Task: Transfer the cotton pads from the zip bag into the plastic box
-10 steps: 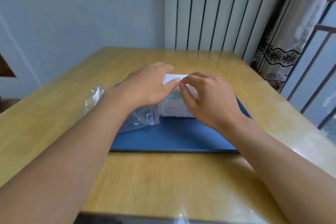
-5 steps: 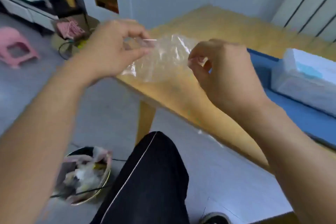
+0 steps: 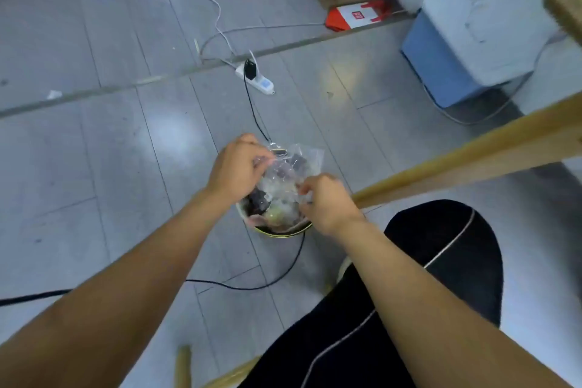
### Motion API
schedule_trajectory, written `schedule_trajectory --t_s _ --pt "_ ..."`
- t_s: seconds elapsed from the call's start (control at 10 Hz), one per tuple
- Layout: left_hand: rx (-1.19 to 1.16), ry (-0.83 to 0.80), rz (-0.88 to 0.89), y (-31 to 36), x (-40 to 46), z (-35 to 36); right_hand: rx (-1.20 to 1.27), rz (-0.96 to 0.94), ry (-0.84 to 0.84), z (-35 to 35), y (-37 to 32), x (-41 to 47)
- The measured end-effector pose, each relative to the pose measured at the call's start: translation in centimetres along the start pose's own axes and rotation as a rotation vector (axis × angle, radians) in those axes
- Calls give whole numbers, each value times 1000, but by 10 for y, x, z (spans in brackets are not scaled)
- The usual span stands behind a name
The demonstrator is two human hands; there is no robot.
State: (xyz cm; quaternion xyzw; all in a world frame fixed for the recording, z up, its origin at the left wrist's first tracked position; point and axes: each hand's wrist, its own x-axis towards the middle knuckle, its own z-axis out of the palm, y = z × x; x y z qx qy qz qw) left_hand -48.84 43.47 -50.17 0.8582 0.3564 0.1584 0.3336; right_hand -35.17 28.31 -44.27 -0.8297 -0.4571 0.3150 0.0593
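Looking largest to smallest: floor [image 3: 126, 151] fills the view; worktop [image 3: 472, 164] edge crosses at right; a bin [image 3: 277, 227] stands on the floor beside the person's knee; the zip bag [image 3: 293, 173] hangs directly over the bin, stretched between both hands, its long axis running from upper left to lower right; left hand [image 3: 236, 170] pinches its upper edge, right hand [image 3: 327, 201] pinches the lower; neither is nearer; no pads or box show; letting go, I judge, drops it in.

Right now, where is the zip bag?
In the head view, the zip bag sits at centre frame, held between the left hand and right hand, directly over the waste bin on the floor.
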Motion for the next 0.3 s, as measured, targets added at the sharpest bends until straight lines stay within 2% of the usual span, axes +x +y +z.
schedule_trajectory --t_s 0.1,0.2,0.3 --pt "97 -119 -184 -39 -25 46 -8 33 -331 15 7 18" --pt "255 -383 -108 -59 -33 78 -19 40 -372 10 11 17" --pt "232 -423 -203 -41 -17 73 42 25 -189 -2 15 10"
